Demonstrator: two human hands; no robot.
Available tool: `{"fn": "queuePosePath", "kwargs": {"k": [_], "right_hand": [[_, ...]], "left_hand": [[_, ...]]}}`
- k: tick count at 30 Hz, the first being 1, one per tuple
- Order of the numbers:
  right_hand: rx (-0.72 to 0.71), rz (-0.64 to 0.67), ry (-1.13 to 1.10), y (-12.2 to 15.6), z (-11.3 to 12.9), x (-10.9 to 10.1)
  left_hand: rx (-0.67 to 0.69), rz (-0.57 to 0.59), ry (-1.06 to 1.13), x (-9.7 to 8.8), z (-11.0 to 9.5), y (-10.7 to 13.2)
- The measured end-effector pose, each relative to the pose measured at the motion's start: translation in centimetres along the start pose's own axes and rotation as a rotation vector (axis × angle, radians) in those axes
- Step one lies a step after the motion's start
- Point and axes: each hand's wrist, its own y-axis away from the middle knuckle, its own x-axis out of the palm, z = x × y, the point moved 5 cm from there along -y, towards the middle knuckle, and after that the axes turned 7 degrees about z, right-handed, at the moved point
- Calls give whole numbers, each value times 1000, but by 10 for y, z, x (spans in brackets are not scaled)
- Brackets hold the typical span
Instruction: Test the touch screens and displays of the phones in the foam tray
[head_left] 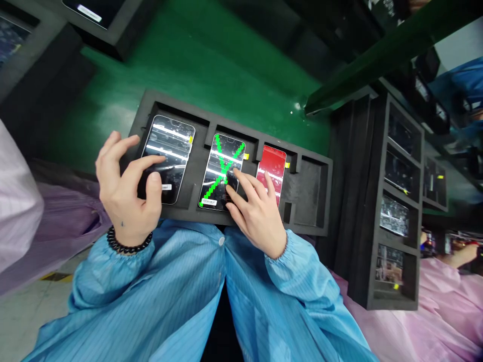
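- The black foam tray [196, 125] lies on the green desk [211, 60], its four slots in a row across the view; everything below is placed against this tray.
- The left hand [126, 193] sits at the tray's left end, fingers spread and bent, thumb and fingertips touching the lower left part of the first phone [169, 156]. It is loosely open, not closed round anything.
- That first phone fills the leftmost slot, screen up with bright glare bands. Its long axis runs from the tray's near edge to its far edge, the top leaning slightly right.
- The second phone [222, 168] lies in the next slot, showing a green cross on its screen. Its long axis runs the same way, with the same slight rightward lean.
- The right hand [256, 211] rests over the tray's near edge, fingers extended and partly spread; its fingertips press on the lower right of the second phone. It grips nothing.
- The red phone [272, 168] occupies the third slot, just right of those fingers, lengthwise near to far.
- The fourth slot [307, 188] ends the tray on the right.
- Right of the tray stands a black foam rack [381, 201] holding more screens.
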Motion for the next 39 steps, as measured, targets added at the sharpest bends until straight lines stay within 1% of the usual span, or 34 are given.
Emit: {"fn": "queuePosePath", "kwargs": {"k": [7,12,17,21,23,26,28,32,34,36,39], "right_hand": [[-11,14,-8,16,7,-6],[-34,13,-17,22,11,-11],[-55,15,-52,18,14,-12],[-47,-16,-102,9,8,-15],[-22,-81,-136,6,0,-23],[59,-241,-199,11,-21,-37],[128,-333,-242,21,-38,-43],[261,-447,-287,48,-72,-46],[319,-480,-288,61,-85,-46],[367,-498,-284,68,-95,-46],[405,-501,-267,67,-104,-37]], "left_hand": [[-7,4,3,0,0,1],[-17,2,-2,1,0,1],[-32,14,-15,1,-2,1],[-31,-1,-17,0,-3,1],[-30,0,-27,1,-3,1],[-37,9,-38,1,-3,1],[-36,16,-49,1,-4,0],[-47,101,-64,1,-10,-2],[-47,131,-43,1,-19,-6],[-14,155,-30,5,-33,-12],[78,226,-44,21,-57,-27]]}}
